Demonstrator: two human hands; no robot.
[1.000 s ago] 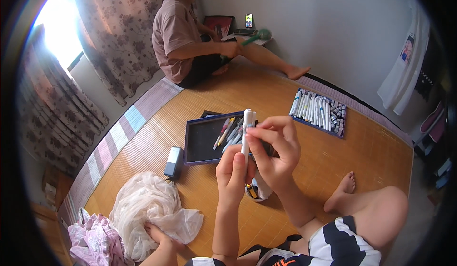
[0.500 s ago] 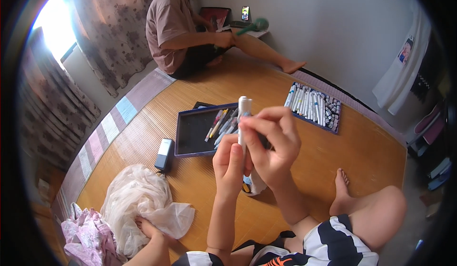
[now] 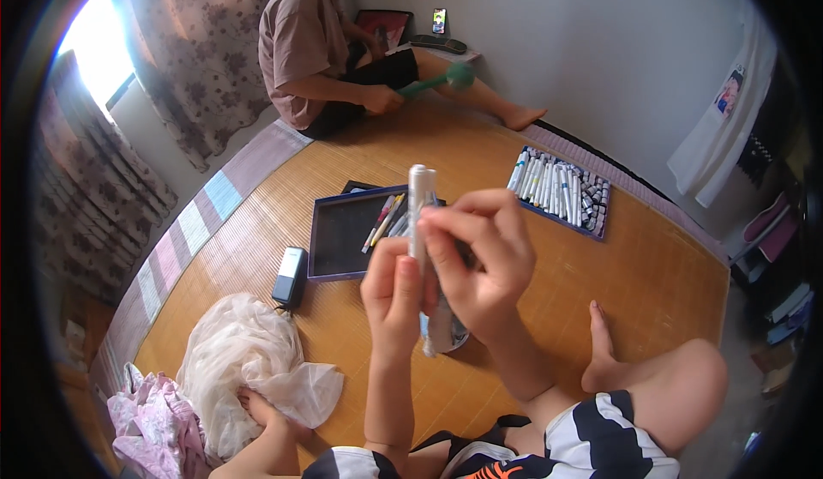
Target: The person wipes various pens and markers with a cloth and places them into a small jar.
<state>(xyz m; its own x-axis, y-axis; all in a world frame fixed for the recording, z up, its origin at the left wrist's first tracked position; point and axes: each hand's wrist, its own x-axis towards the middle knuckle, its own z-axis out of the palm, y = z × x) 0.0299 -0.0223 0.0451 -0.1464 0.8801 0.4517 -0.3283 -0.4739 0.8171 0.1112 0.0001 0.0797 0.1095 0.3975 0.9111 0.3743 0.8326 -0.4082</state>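
Upright in front of me is a white marker pen (image 3: 417,189), its rounded white end on top. My left hand (image 3: 393,295) is closed round its lower part, thumb along the barrel. The thumb and fingertips of my right hand (image 3: 484,260) pinch it higher up from the right side. Behind my hands lies a dark open tray (image 3: 343,234) with several pens (image 3: 383,222) in its right part, partly hidden by my hands. Below and between my wrists, a container (image 3: 450,335) shows in part; its contents are hard to make out.
A box of white markers (image 3: 561,192) lies at the right. Left are a dark-and-silver oblong device (image 3: 290,275), sheer white cloth (image 3: 244,342) and pink patterned cloth (image 3: 154,423). Beyond, a seated person (image 3: 300,50) holds a green round-headed stick (image 3: 437,80), near a propped phone (image 3: 439,21).
My hands and the marker have shifted slightly left in view, still gripping it. The other person's green stick has come lower, towards me.
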